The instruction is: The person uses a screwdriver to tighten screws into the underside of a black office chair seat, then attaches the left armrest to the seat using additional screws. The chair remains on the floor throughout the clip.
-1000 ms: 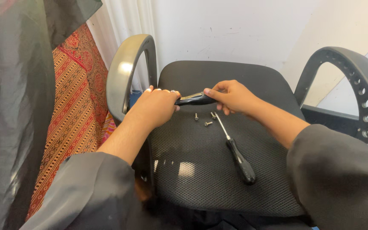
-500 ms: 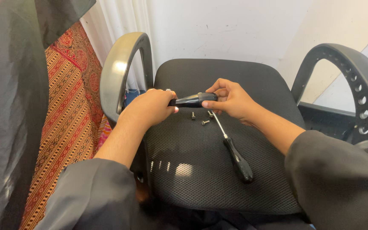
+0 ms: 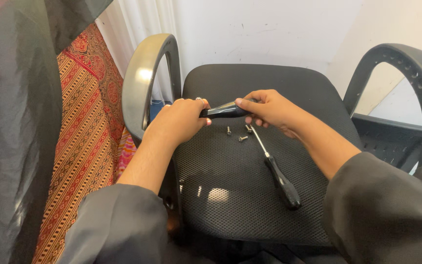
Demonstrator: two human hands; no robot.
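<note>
While both my hands stay closed on the black tool handle (image 3: 224, 110) above the chair seat (image 3: 289, 83), left hand (image 3: 179, 120) gripping, right hand (image 3: 269, 108) pinching, it looks stiff, light, smooth; I'd hold mid-handle.

Head view, probably steep, close above seat (image 3: 250, 195)

1. I see a glossy black plastic tool handle (image 3: 225, 110), smooth and catching light.
2. The black office chair seat (image 3: 250, 195) looks like matt woven mesh cloth, coarse-textured.
3. The long screwdriver (image 3: 273, 166) has a shiny metal shaft and a black grip with a dull sheen.
4. The small screws (image 3: 242, 138) look like bright metal.
5. The grey curved armrest (image 3: 140, 83) is smooth plastic.
</note>
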